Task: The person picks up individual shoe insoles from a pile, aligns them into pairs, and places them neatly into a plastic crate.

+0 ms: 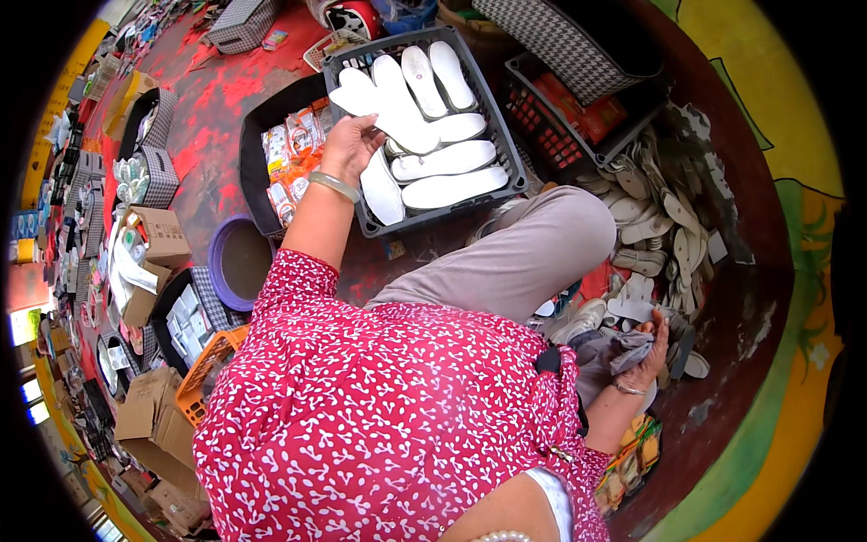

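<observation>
My left hand [354, 146], with a pale bangle at the wrist, pinches the edge of a white shoe insole [404, 127]. That insole is tilted above a dark grey plastic crate [511, 135]. Inside the crate several white insoles [444, 161] lie side by side, some partly covered by the held one. Over at the right, my right hand [652, 354] has its fingers closed on a bunched grey cloth [623, 350]. Below and beyond that hand spreads a pile of off-white insoles [655, 212] against the wall.
A black box of orange-and-white packets [296, 144] adjoins the crate's left side. Nearer me stand a purple bucket [238, 262] and an orange basket [209, 375]. A checked box [564, 45] rests over another crate [542, 117]. Cartons [158, 237] and goods crowd the left.
</observation>
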`<state>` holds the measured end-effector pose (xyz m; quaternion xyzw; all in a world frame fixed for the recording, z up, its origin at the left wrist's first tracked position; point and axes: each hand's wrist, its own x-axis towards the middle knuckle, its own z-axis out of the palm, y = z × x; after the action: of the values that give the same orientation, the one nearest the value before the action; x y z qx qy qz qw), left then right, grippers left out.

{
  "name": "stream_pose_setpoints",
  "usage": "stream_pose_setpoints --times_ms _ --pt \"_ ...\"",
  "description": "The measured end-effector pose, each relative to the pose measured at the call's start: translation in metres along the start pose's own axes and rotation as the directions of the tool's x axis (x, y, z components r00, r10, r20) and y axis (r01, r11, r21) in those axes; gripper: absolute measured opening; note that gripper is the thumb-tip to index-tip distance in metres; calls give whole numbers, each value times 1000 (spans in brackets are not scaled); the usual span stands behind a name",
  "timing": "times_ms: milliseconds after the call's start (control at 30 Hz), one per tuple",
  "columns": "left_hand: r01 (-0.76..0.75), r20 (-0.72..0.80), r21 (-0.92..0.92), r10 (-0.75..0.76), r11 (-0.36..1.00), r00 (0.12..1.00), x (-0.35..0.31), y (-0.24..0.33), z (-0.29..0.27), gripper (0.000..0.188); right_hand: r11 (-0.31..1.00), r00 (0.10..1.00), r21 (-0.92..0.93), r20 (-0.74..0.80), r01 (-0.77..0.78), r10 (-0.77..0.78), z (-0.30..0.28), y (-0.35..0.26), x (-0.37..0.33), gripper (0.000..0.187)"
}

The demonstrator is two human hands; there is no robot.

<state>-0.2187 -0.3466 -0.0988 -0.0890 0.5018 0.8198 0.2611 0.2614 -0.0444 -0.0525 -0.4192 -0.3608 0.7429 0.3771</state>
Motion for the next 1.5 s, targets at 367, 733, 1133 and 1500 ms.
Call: stream_pose_setpoints --times_ms 367,733,1133,1500 --pt "-329 359 913 -89 241 929 34 -22 51 32 999 996 -15 -89 -33 32 4 10 -3 23" --pt "-385 200 770 -380 -508 903 111 -113 67 31 997 984 -36 -167 -72 65 9 14 -5 20" --pt "-237 109 893 -327 -383 939 122 -136 56 36 988 991 -129 -107 -89 75 7 27 4 22" --pt "-402 375 868 -146 -291 916 95 -132 36 29 986 986 -135 -147 -99 79 16 27 0 20"
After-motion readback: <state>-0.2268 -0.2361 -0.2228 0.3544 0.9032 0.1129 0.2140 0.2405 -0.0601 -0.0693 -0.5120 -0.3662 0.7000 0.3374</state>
